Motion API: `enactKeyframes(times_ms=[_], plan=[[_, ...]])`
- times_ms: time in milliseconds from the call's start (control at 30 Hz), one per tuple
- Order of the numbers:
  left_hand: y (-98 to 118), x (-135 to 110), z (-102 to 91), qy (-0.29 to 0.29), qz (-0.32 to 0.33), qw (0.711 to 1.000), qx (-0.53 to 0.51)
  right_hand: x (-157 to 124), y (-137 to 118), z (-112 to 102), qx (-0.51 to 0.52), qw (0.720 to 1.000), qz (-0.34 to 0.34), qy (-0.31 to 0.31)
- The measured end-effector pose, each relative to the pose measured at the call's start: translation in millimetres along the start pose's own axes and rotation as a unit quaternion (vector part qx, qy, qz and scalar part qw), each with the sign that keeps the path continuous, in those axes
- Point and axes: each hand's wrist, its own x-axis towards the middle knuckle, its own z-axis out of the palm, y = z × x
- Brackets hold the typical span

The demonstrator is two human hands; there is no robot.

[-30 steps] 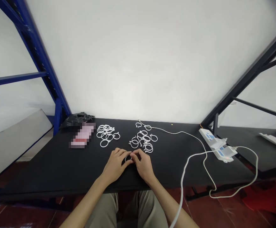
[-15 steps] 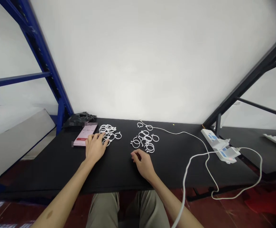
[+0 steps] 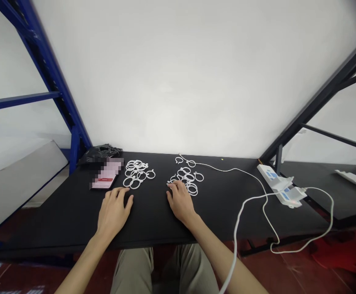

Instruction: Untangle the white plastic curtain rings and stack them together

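Note:
Two heaps of white plastic rings lie on a black table. My left hand rests flat and open on the table, just in front of the left heap of rings, holding nothing. My right hand reaches into the near edge of the right heap of rings. Its fingertips touch the rings there, and I cannot make out whether they grip one. A phone with a pink screen lies left of the left heap.
A white cable runs from the back of the right heap across the table and hangs off its front edge. A white power strip sits at the right. A crumpled black bag lies at the back left, beside a blue rack upright.
My left hand carried a ring from between both hands to the left heap, then drew back toward me, empty. My right hand moved forward into the right heap.

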Motion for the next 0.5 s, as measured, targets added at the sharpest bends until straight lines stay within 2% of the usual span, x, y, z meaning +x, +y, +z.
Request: enactKeyframes(times_ms=[100,200,400,500], plan=[[1,0,2.8,-0.017,0.001,1.000,0.021,13,5,9,-0.069,0.997,-0.018,0.028],[1,0,5.0,-0.021,0.007,0.999,0.031,22,8,16,-0.085,0.996,-0.013,0.026],[0,-1,2.1,-0.026,0.014,0.999,0.032,24,9,16,-0.064,0.998,-0.020,0.021],[2,-2,-1.6,-0.003,0.017,1.000,0.020,21,7,9,0.003,0.999,-0.036,0.029]])
